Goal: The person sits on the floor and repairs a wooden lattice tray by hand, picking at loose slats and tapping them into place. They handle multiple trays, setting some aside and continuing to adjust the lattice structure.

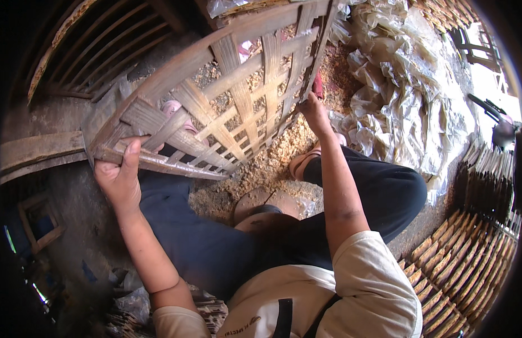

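Observation:
A large woven bamboo lattice tray with a wooden rim stands tilted in front of me. My left hand is closed round its lower left corner, the thumb lying over the rim. Beside the tray's right edge my right hand is closed. A narrow red object sticks up from this fist; its kind is not clear. The fist is close to the rim, and I cannot tell if it grips the rim too. Through the gaps in the weave a pink sandal shows.
Brown crumbs cover the floor between my legs, near a round brown object. Crumpled translucent plastic sheets heap up at the right. Stacked bamboo racks stand at the lower right. Wooden slats rise at the upper left.

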Demonstrator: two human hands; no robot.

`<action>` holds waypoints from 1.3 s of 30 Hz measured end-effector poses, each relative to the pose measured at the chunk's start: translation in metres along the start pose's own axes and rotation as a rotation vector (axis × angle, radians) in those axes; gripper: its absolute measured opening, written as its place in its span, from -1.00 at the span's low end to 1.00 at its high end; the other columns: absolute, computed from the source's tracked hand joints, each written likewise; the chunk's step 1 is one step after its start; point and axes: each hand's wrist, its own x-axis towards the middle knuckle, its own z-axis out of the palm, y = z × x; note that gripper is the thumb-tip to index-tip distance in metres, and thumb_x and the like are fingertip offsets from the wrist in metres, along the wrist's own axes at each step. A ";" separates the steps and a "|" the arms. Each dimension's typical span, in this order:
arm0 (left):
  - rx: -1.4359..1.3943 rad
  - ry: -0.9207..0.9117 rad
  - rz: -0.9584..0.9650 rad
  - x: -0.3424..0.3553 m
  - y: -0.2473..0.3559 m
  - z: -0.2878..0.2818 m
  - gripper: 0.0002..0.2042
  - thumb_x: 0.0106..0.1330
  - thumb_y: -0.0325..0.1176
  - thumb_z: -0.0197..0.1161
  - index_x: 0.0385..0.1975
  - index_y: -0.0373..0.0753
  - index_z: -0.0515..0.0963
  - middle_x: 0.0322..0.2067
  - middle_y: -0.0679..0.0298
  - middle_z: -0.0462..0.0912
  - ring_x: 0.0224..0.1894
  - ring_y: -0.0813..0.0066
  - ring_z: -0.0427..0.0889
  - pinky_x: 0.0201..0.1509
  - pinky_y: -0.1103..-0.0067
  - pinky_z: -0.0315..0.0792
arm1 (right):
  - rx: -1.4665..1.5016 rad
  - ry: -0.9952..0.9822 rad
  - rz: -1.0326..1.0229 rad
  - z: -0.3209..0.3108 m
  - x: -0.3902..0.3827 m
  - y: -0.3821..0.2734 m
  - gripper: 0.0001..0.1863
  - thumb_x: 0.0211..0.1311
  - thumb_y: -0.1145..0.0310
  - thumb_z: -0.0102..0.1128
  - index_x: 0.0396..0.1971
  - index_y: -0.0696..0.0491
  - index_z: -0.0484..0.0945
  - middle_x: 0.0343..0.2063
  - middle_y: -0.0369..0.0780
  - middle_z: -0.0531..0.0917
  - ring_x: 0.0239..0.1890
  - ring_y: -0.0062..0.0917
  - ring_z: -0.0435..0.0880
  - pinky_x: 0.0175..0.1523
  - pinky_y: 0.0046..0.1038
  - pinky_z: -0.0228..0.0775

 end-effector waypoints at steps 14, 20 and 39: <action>0.059 0.188 0.047 0.002 -0.006 0.015 -0.69 0.39 -0.54 0.10 0.09 -0.44 0.29 0.03 0.07 0.41 -0.09 0.36 0.61 -0.16 0.33 0.73 | -0.249 0.363 -0.180 0.035 -0.015 -0.007 -0.62 0.18 0.41 0.26 0.00 0.13 0.49 -0.19 -0.09 0.71 -0.15 -0.29 0.73 -0.11 -0.33 0.57; 0.061 0.158 0.080 0.000 -0.006 0.016 -0.71 0.39 -0.57 0.06 0.07 -0.44 0.29 0.01 0.06 0.42 -0.12 0.35 0.62 -0.17 0.31 0.73 | -0.420 0.392 -0.146 0.041 -0.014 -0.018 -0.62 0.25 0.32 0.15 0.06 0.00 0.39 -0.26 -0.09 0.72 -0.26 -0.18 0.72 -0.16 -0.19 0.54; 0.129 0.014 0.154 -0.006 0.002 0.017 -0.76 0.40 -0.56 0.06 0.01 -0.49 0.34 -0.21 -0.01 0.60 -0.26 0.31 0.69 -0.18 0.35 0.70 | 0.301 0.506 -0.257 0.021 -0.006 -0.024 -0.68 0.44 0.34 -0.13 0.06 0.11 0.47 -0.31 -0.16 0.68 -0.28 -0.58 0.60 -0.16 -0.48 0.44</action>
